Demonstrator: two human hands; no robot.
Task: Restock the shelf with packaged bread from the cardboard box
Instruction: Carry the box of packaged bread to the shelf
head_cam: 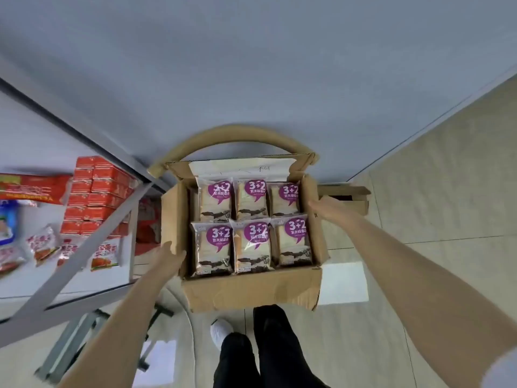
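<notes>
In the middle of the frame an open cardboard box is held above the tiled floor, flaps turned outward. Inside it the packaged bread lies in two rows of three, each clear pack with a purple "3+2" label facing up.

The left hand lies flat against the box's left wall, fingers straight and pressing the cardboard. The right hand touches the box's right wall at the upper flap. It is blurred, so I cannot tell whether its fingers curl over the edge or lie flat.

At the left of the frame the shelf carries stacked red cartons and red-and-white snack packets. A smaller cardboard box sits on the floor just beyond the right hand. A white shoe shows at bottom centre.
</notes>
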